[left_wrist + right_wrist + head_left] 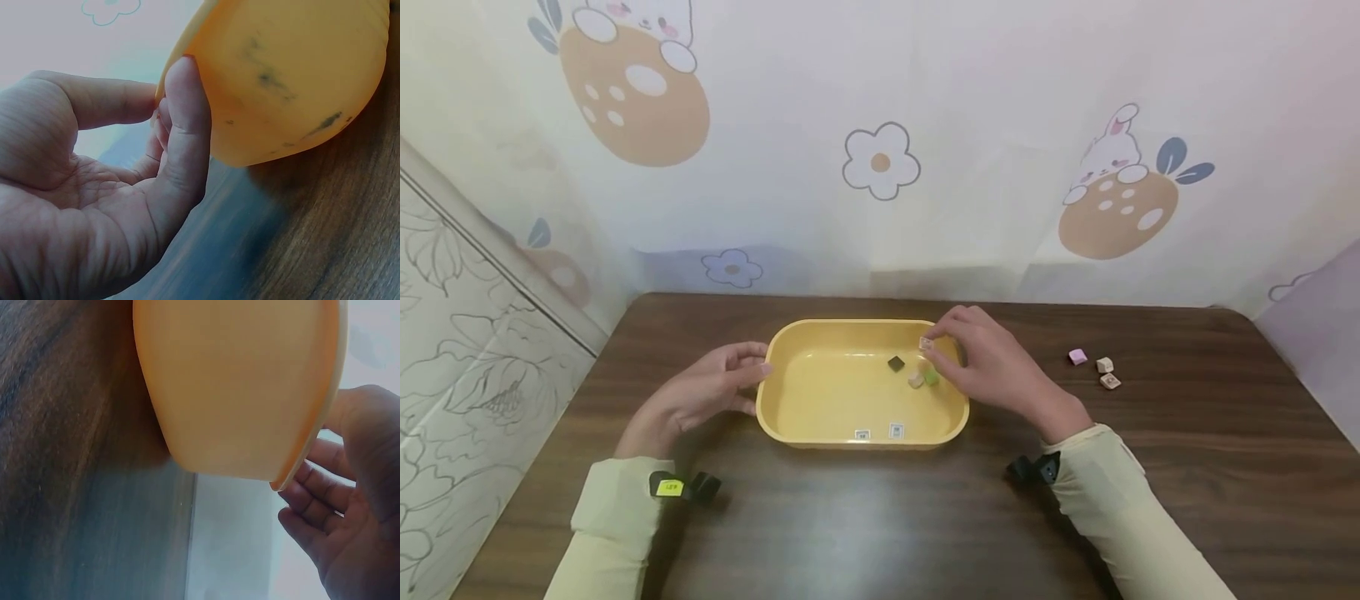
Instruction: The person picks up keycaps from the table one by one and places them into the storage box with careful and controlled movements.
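Note:
A yellow rectangular tray [827, 392] with rounded corners stands on the table. My left hand [709, 389] pinches its left rim between thumb and fingers; the left wrist view shows the thumb [119, 103] at the edge. Over the tray's right end, my right hand [1000, 362] pinches a small pale square keycap-like piece [926, 343] with a printed face. In the right wrist view the tray's wall [237, 394] hides that piece. Beneath the right hand, a dark piece [896, 363], a beige piece [916, 380] and a green piece [931, 377] lie in the tray.
Two small white printed squares [897, 431] show at the tray's front wall. Right of the tray, a pink piece [1077, 357] and two pale pieces [1104, 365] lie on the dark wooden table [850, 517]. A patterned wall covering [985, 217] rises behind.

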Tool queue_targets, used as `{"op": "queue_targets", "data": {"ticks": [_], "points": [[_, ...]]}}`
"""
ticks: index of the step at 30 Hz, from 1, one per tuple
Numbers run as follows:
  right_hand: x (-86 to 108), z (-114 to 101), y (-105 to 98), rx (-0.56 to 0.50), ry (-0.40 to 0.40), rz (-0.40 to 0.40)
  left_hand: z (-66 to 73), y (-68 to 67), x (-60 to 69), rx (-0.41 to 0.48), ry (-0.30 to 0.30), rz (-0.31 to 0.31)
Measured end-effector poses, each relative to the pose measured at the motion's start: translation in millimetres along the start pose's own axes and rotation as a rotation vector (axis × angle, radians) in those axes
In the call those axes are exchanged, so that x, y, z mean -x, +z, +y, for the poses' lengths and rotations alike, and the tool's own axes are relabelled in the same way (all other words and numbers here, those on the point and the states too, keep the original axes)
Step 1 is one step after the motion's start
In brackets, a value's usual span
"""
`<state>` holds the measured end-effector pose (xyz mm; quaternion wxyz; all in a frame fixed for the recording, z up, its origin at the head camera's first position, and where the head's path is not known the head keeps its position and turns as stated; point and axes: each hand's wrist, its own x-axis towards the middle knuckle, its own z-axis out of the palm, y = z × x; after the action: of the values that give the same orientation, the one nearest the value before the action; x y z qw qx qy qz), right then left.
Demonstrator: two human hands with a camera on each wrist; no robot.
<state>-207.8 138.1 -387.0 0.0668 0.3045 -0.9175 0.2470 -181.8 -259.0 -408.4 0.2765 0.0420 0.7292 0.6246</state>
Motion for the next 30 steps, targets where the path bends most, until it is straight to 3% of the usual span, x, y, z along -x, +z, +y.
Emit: {"op": "queue_targets", "data": {"ticks": [3, 11, 23, 30], "points": [[1.0, -1, -1, 0.026, 0.007, 0.005, -0.6, 0.0, 0.0, -0.004, -0.004, 0.002], [7.4, 10, -19, 0.039, 0.049, 0.108, 2.1, 0.2, 1.2, -0.014, -0.002, 0.002], [16.7, 21, -30, 0.047, 0.077, 0.093, -1.9, 3.3, -1.4, -0.010, -0.003, 0.007], [27.0, 31, -40, 0.059, 0.093, 0.101, -1.1, 2.2, 3.7, -0.022, 0.006, 0.008]]}}
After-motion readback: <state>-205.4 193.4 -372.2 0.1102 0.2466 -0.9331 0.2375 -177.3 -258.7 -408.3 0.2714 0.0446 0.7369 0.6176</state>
